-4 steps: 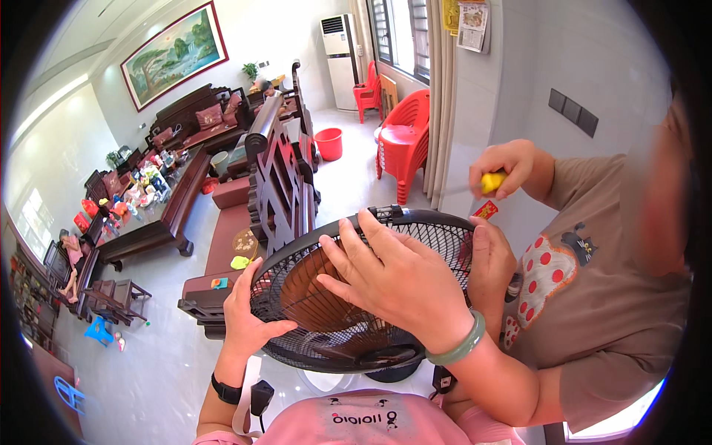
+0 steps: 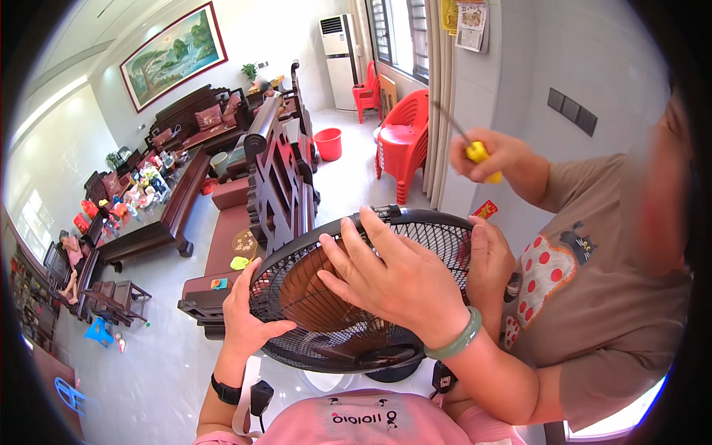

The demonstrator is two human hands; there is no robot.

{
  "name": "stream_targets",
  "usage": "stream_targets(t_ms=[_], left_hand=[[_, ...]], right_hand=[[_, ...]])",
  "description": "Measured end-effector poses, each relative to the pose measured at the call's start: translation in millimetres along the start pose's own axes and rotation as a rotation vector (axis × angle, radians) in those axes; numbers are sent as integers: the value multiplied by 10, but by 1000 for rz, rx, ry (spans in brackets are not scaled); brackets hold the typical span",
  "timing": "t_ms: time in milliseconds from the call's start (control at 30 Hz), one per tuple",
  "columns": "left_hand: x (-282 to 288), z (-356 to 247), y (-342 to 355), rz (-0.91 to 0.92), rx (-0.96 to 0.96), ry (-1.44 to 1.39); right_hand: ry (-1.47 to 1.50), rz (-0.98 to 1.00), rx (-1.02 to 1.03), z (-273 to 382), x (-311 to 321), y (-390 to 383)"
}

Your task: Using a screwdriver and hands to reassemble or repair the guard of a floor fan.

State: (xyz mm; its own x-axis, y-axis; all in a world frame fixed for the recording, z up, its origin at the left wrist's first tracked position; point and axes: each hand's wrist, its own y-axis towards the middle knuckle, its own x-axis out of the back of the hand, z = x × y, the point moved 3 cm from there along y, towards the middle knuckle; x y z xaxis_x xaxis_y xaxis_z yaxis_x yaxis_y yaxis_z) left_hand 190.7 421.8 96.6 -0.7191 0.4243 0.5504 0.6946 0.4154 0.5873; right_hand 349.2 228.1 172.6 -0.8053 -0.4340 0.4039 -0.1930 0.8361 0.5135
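My left hand (image 2: 245, 311) grips the left rim of a round black fan with a wire guard (image 2: 371, 348) and brown blades. My right hand (image 2: 486, 252) holds the fan's right edge, thumb up, its fingers partly hidden behind another person's arm. That person's left hand (image 2: 393, 285), with a green bangle, lies across the guard, fingers spread. Their right hand (image 2: 493, 163) holds a yellow-handled screwdriver (image 2: 478, 152) above and beyond the fan, shaft pointing up and left.
The co-worker (image 2: 593, 297) stands close on my right. Beyond the fan are a carved wooden bench (image 2: 274, 170), a cluttered low table (image 2: 182, 222), stacked red chairs (image 2: 400, 141) and a red bucket (image 2: 328, 144). Other people sit farther back. A wall (image 2: 564, 67) rises at right.
The co-worker's screwdriver hand has moved left and slightly up, and the shaft now tilts upward. My hands and the fan have barely moved.
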Motion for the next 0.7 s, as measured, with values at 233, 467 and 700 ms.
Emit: stream_targets(t_ms=[233,467,700], left_hand=[[1,-21,0,39,29,18],[-4,-60,18,-10,-6,17],[-25,-115,1,-10,3,7]], right_hand=[[53,-18,-4,-45,10,-48],[106,-39,-4,-121,18,-71],[162,-73,2,-208,28,-94]])
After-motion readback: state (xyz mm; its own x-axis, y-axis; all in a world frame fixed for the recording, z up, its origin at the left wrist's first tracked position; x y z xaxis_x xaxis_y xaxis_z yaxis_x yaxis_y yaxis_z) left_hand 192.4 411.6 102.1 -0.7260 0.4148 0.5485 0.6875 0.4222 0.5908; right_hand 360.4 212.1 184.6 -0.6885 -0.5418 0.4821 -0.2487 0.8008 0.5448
